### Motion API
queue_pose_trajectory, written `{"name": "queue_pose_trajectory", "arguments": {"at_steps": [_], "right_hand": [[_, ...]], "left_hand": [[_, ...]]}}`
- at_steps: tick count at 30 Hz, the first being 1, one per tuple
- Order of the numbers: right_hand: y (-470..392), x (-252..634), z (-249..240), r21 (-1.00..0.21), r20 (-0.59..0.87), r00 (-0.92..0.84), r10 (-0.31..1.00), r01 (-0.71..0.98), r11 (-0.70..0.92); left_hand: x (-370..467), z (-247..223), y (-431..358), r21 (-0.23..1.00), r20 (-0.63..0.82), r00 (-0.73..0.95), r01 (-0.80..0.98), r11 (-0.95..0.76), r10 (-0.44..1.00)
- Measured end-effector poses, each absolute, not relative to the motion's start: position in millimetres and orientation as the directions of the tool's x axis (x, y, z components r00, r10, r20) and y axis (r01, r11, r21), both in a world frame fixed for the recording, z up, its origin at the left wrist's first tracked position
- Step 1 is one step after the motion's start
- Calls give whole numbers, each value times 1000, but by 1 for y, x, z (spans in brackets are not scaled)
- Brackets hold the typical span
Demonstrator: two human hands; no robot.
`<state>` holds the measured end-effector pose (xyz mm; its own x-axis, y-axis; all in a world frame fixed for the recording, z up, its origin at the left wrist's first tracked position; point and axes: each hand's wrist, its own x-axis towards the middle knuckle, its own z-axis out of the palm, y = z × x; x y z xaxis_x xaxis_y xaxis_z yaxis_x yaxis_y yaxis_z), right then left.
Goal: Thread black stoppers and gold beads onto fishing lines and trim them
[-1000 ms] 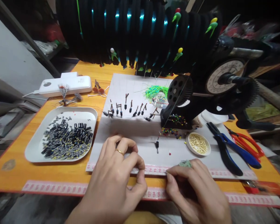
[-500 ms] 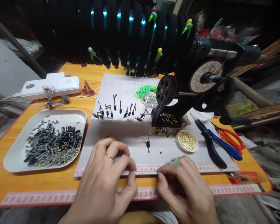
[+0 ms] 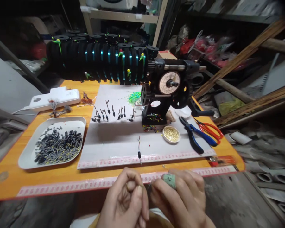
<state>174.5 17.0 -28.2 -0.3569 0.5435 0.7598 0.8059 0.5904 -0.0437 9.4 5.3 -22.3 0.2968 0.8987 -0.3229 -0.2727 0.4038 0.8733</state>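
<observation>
In front of the table's near edge, my left hand (image 3: 127, 199) is turned partly palm up, thumb pressed against the curled index finger. Beside it my right hand (image 3: 180, 194) is closed, its fingers bent down, with green tape (image 3: 169, 180) wrapped round one finger. Anything pinched in either hand is too small or hidden to make out. Beyond them, a small black cylinder with wire ends (image 3: 139, 154) is on the white board (image 3: 114, 139), in line with a thin dark strand. A red-headed pin (image 3: 149, 145) lies near it.
A white tray (image 3: 22, 161) of small black and grey pieces stands left. A geared winding machine (image 3: 156, 107) carries black spools (image 3: 97, 61). To the right are a dish of gold bits (image 3: 171, 134), pliers (image 3: 192, 136) and red-handled scissors (image 3: 211, 131). Small black pieces (image 3: 114, 114) stand on the board.
The view has tilted up and drawn back, showing more shelves. Both hands have come off the board, back past the table's front edge; the left has rolled palm upward.
</observation>
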Motion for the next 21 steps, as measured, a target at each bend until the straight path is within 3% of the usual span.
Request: {"name": "queue_pose_trajectory", "arguments": {"at_steps": [5, 9, 11, 13, 16, 18, 21], "right_hand": [[7, 168, -39, -278, 771, -172, 613, 775, 568], [-8, 155, -47, -579, 651, -20, 759, 635, 513], [-16, 150, -47, -818, 457, 23, 889, 403, 410], [-22, 147, -45, -981, 189, -13, 982, 43, 190], [-29, 149, -41, -954, -44, -111, 993, -289, -75], [-32, 152, -38, -928, -109, -121, 987, -344, -145], [-33, 156, -37, -888, -186, -154, 971, -396, -232]], "left_hand": [[11, -32, 6, 831, -262, 368, -385, 402, 892], [12, -43, -4, 793, -188, 349, -497, 352, 918], [10, -44, -8, 764, -201, 351, -529, 370, 915], [8, -39, -9, 757, -238, 382, -503, 417, 893], [6, -24, -4, 849, -275, 325, -361, 387, 905], [9, -16, 2, 887, -246, 308, -312, 342, 919], [18, -13, 10, 825, -204, 490, -381, 418, 847]]}}
